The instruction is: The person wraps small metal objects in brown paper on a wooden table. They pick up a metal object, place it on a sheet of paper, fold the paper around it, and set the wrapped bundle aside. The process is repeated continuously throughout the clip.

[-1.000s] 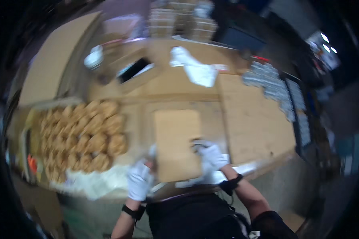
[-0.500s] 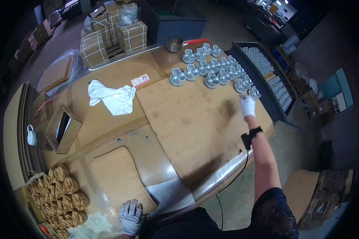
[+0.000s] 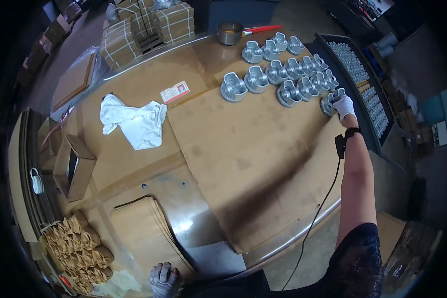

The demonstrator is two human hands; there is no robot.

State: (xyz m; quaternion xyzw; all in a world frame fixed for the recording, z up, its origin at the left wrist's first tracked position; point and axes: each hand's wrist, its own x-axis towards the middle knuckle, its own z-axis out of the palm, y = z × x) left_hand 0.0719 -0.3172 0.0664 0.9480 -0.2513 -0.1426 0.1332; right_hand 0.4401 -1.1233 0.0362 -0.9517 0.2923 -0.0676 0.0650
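At the right end of the table my right hand [image 3: 343,107], in a white glove, has its fingers closed round a silver metal piston [image 3: 327,105]. Several more pistons [image 3: 289,93] stand in loose rows to the left of it and beyond. My left hand [image 3: 164,279], gloved with bare fingertips, lies on the near edge of a stack of brown paper [image 3: 143,233], holding nothing. Its fingers are stretched out.
A white cloth [image 3: 136,121], a card [image 3: 175,92] and a metal pot [image 3: 230,33] with a red-handled brush [image 3: 261,29] lie farther back. Paper-wrapped bundles [image 3: 79,251] crowd the left. A piston-filled bin [image 3: 350,62] stands beyond the right edge. A cable [image 3: 310,223] trails from my right wrist.
My right hand has moved right and forward onto a piston. My left hand stays on the paper stack. The whole view has shifted slightly.
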